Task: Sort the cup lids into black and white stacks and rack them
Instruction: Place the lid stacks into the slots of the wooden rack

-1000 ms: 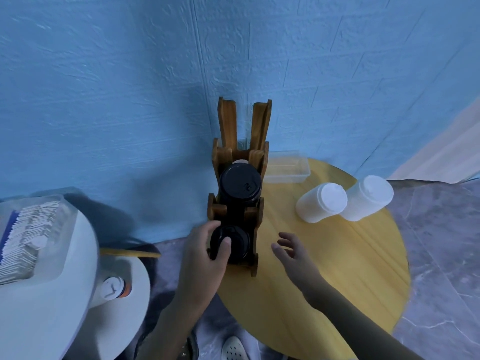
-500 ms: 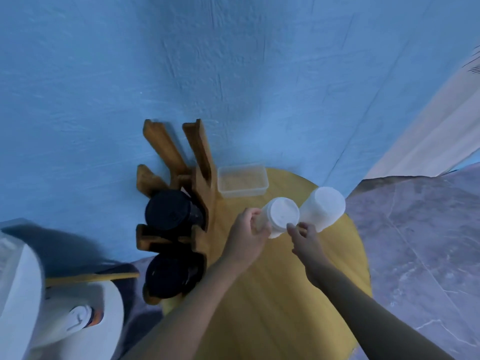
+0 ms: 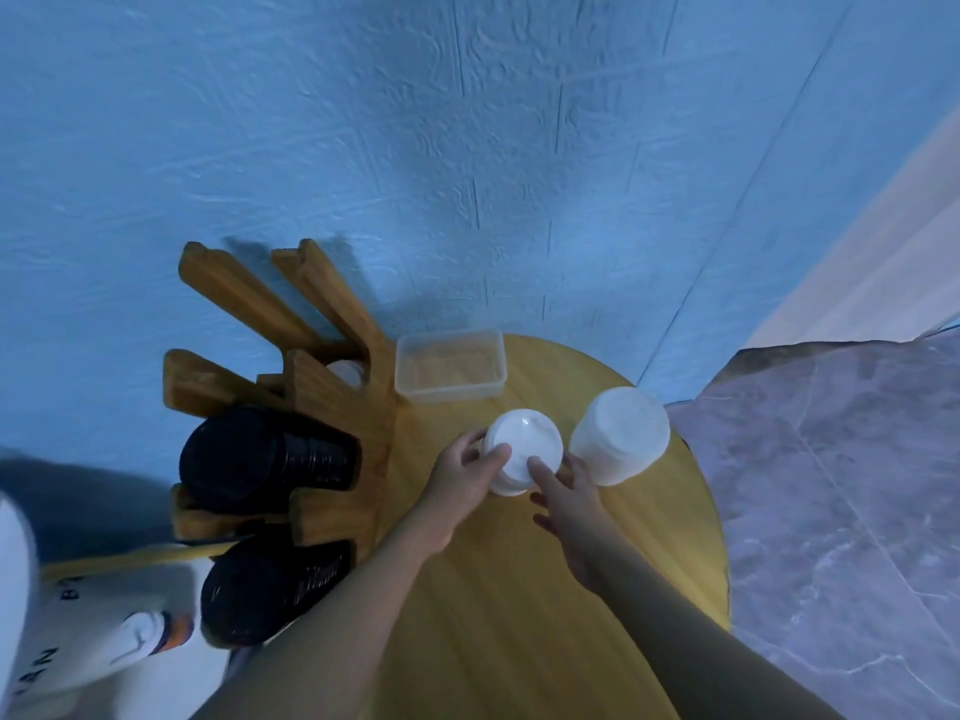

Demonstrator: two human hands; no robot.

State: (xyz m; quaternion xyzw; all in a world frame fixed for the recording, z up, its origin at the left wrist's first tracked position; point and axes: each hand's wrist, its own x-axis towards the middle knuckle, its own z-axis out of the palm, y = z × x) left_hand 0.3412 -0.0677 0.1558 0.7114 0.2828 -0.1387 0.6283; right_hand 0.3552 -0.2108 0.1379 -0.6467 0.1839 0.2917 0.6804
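A wooden rack [image 3: 337, 402] stands at the left edge of the round wooden table [image 3: 519, 615]. It holds two stacks of black lids [image 3: 260, 459], one above the other [image 3: 270, 589]. Two stacks of white lids lie on the table to the right. My left hand [image 3: 462, 480] grips the nearer white stack [image 3: 524, 444] from its left side. My right hand [image 3: 566, 496] holds the same stack from the right, fingers on its face. The second white stack [image 3: 621, 433] lies just beside it, touching my right hand.
A clear plastic tub [image 3: 449, 363] sits on the table behind the white stacks, against the blue wall. A white round surface [image 3: 15, 563] and a white object with lettering lie low at the left. Grey marble floor [image 3: 841, 511] lies to the right.
My left hand left the lower black stack in the rack and moved right to the nearer white stack. My right hand closed in on it too. The view swung right and down.
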